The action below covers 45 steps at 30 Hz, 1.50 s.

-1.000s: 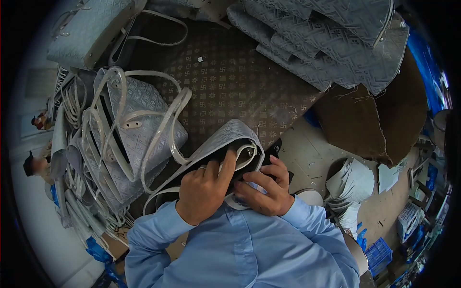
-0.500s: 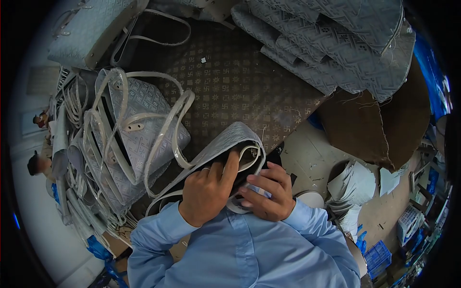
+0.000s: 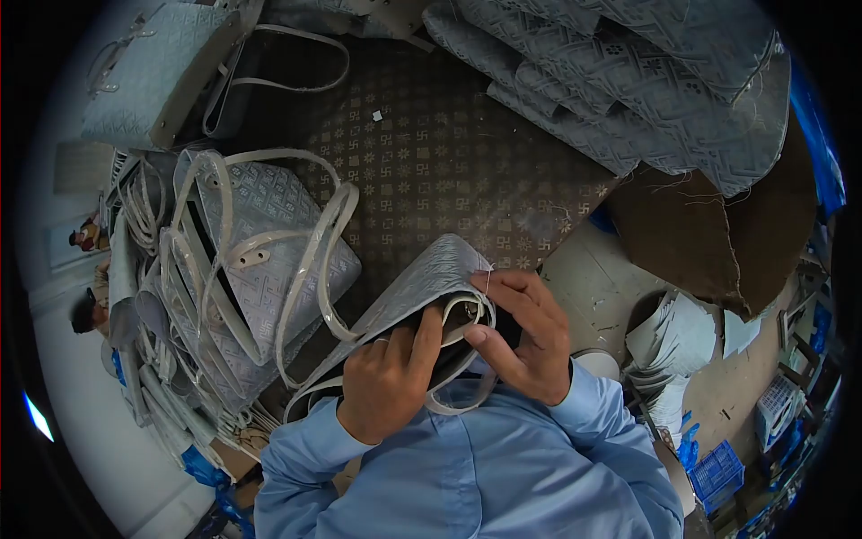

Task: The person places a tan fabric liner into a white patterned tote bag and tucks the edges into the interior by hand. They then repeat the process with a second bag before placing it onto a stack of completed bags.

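A silver-grey patterned handbag lies tilted against my front, its dark opening turned toward me. My left hand is closed on the near side of the bag, with its fingertips hidden in the opening. At the bag's right end my right hand pinches the rim, thumb near the opening and fingers on the outer side. Between the hands, a pale curled strap with a small metal fitting shows inside the mouth. A clear-edged loop hangs below it against my shirt.
Finished-looking grey bags with handles stand at the left, another bag at the far left. Layered patterned panels lie at the top right of the brown patterned table. A brown sheet hangs over the right edge. Two people appear at far left.
My right hand has moved up from the bag's lower edge to its right rim and now pinches there. My left hand stays at the opening. The view has shifted slightly.
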Tool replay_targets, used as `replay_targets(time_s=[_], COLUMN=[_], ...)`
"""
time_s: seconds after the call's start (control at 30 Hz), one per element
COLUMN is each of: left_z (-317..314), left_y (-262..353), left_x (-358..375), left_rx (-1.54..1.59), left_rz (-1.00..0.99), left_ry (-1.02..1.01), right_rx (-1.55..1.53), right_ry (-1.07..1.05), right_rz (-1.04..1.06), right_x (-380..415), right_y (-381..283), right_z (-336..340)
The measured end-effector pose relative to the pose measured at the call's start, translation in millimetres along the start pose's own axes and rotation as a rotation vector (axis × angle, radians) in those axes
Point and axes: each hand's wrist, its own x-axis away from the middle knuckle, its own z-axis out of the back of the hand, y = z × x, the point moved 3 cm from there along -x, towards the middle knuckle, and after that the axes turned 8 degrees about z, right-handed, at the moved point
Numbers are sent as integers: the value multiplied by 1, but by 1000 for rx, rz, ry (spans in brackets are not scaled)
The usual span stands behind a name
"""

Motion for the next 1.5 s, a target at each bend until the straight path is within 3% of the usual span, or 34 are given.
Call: replay_targets(time_s=[0.2, 0.37, 0.67, 1.07, 1.5], left_z=[-2, -2, -2, -5, -7], left_y=[2, 4, 5, 7, 10], left_x=[-1, -2, 5, 11, 11], left_rx=[-34, -72, -33, 22, 5], left_rz=[-16, -1, 67, 64, -20], left_ry=[18, 15, 88, 124, 90], right_rx=[58, 290, 231, 290, 277], right_ry=[1, 31, 17, 30, 66], right_rz=[16, 31, -107, 51, -34], right_x=[-5, -8, -11, -2, -5], right_y=[-7, -12, -14, -20, -25], right_z=[0, -5, -3, -1, -3])
